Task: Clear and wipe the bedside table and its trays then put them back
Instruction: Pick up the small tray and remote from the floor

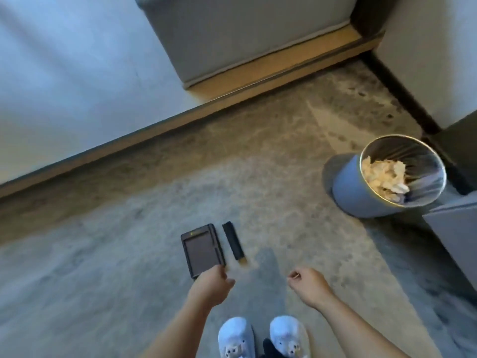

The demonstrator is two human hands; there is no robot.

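While left grip (213,280) overlaps tray (202,248), right grip (305,281) curled

Grey carpet (129,254) sprawling under everything, looking pretty mottled. Blue bin (361,192) sitting well up-right of right hand, crumpled paper (384,174) piling inside. White sneakers (260,337) poking in below both hands. Grey upholstered furniture (245,34) on wooden base looming far ahead of hands.
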